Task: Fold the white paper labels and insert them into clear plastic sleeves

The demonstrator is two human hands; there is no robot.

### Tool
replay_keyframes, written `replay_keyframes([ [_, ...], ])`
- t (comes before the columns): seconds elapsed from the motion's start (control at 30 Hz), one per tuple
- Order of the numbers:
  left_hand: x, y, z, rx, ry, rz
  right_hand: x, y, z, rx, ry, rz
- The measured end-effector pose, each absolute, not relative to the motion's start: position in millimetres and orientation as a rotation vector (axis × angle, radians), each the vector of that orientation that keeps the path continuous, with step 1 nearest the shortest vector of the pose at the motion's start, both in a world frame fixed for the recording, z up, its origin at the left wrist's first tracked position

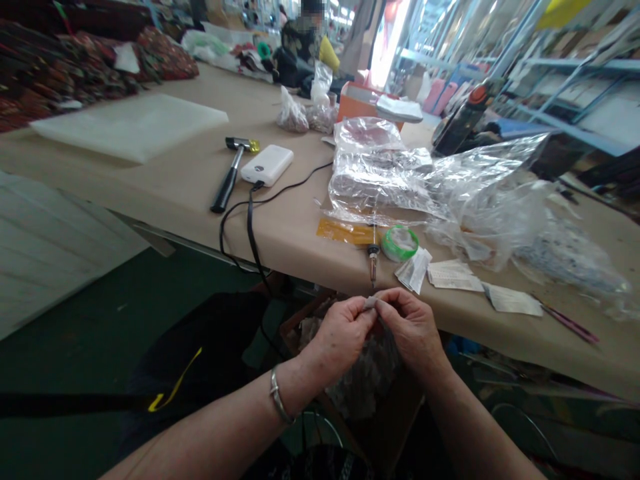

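My left hand (343,337) and my right hand (413,333) meet just off the table's front edge. Both pinch a small whitish folded piece (370,303) between thumb and fingers; whether it is paper or cloth I cannot tell. Just beyond the fingertips lies a thin pointed tool (373,263) with a dark collar, its tip toward me. Beside it are a green-rimmed roll (400,243), perhaps of tape, and an amber strip (345,231). Printed paper slips (455,275) lie to the right. Below my hands stands a carton (345,417) with crumpled clear plastic in it.
Clear plastic bags (390,173) cover the table's (295,230) right middle. A hammer (231,177), a white power bank (267,165) with a black cable and a pale sheet (135,127) lie leftward. Pink-handled tweezers or scissors (570,323) rest at right. A person (303,43) is behind.
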State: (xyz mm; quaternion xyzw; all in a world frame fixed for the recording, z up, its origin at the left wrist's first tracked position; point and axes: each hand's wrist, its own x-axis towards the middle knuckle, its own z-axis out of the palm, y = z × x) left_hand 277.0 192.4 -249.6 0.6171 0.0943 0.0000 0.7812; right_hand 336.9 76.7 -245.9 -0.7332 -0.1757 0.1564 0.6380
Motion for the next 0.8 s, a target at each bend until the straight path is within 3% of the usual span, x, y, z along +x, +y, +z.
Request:
replay_keyframes([
  [0.3, 279.3, 203.5, -244.7, 1.774, 0.200, 0.283, 346.5, 78.0, -243.5, -1.866, -0.494, 0.213],
  [0.8, 285.5, 206.3, -250.2, 1.940, 0.165, 0.339, 347.4, 80.9, -241.6, -1.968, -0.555, 0.106],
])
